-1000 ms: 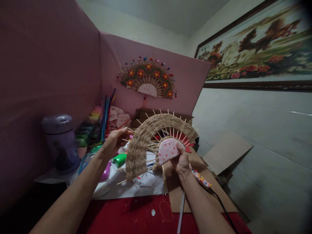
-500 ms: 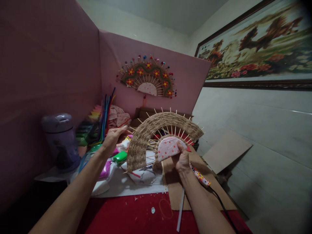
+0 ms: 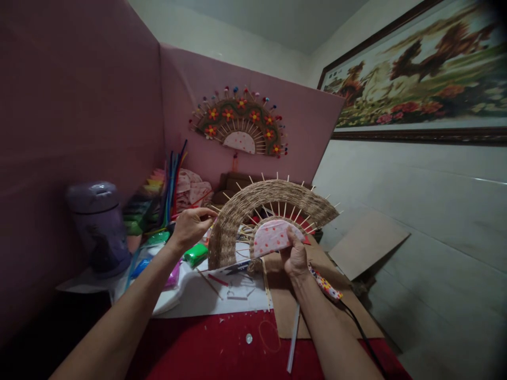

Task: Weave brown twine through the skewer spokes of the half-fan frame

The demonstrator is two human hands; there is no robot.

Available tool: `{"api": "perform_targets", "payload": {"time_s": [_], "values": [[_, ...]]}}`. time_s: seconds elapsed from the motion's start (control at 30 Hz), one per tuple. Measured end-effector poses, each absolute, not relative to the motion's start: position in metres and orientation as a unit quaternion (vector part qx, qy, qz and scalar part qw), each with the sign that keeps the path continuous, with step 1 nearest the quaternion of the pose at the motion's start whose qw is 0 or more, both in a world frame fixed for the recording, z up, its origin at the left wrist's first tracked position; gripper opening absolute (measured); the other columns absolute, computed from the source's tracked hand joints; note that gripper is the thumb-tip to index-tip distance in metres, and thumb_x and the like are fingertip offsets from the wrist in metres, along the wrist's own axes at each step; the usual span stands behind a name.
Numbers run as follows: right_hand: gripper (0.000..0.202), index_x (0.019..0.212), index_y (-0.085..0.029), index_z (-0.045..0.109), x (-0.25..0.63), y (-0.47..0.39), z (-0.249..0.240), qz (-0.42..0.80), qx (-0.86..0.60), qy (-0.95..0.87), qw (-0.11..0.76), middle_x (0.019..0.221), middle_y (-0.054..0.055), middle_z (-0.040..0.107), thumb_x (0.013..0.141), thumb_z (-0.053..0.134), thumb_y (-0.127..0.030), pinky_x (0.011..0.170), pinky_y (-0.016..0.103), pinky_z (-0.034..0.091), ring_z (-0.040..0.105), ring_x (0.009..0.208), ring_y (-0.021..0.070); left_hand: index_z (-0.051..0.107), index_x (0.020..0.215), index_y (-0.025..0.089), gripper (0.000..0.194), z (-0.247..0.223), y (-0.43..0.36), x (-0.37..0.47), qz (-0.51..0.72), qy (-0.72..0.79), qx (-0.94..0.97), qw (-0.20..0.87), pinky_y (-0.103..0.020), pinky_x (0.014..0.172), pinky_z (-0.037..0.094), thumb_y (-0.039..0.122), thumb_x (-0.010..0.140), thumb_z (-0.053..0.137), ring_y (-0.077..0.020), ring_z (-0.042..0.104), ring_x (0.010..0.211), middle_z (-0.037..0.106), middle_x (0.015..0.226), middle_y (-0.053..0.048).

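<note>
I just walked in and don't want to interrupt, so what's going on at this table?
A person holds up a woven fan in both hands. The right hand grips the dotted half-round center, thumb in front, while the left hand is at the fan's left edge. Bare stick ends poke out along the rim. Behind it, a similar fan with flowers and colored tips is up on the pink panel.

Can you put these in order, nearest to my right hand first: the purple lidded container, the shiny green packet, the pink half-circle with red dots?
1. Pink half-circle: in your right hand.
2. Green packet: to its left.
3. Purple container: farthest left.
</note>
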State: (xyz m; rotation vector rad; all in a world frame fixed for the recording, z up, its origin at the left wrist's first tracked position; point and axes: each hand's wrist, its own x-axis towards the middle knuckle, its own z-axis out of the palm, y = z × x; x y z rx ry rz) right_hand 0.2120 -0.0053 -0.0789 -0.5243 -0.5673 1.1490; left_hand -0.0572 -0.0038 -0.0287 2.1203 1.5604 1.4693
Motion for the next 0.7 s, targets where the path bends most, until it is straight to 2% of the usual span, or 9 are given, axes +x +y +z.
{"api": "perform_targets", "payload": {"time_s": [0.4,0.57,0.7], "values": [[0.023,0.084,-0.018,0.061,0.216,-0.003,-0.078,0.545,-0.238,-0.218,0.774,0.071,-0.004,0.07,0.062,0.07,-0.02,0.053,0.02,0.051,0.062,0.058,0.0098,0.074,0.077,0.018,0.021,-0.032,0.001,-0.061,0.534,0.478,0.69,0.103,-0.024,0.058,0.044,0.034,0.068,0.065,-0.0179,0.064,0.066,0.072,0.072,-0.005],[0.021,0.081,-0.019,0.06,0.217,-0.004,-0.076,0.543,-0.237,-0.215,0.776,0.07,-0.005,0.069,0.062,0.069,-0.021,0.052,0.022,0.051,0.062,0.057,0.0104,0.074,0.077,0.015,0.025,-0.024,-0.008,-0.056,0.57,0.424,0.678,0.192,-0.025,0.061,0.045,0.037,0.066,0.068,-0.0185,0.063,0.067,0.072,0.073,-0.007],[0.023,0.083,-0.02,0.06,0.218,-0.005,-0.077,0.551,-0.232,-0.229,0.768,0.07,-0.005,0.069,0.062,0.068,-0.024,0.052,0.024,0.051,0.063,0.058,0.0116,0.073,0.067,0.014,0.029,-0.017,-0.013,-0.055,0.582,0.423,0.665,0.199,-0.023,0.053,0.04,0.042,0.067,0.067,-0.0146,0.057,0.056,0.067,0.059,-0.004]]}}
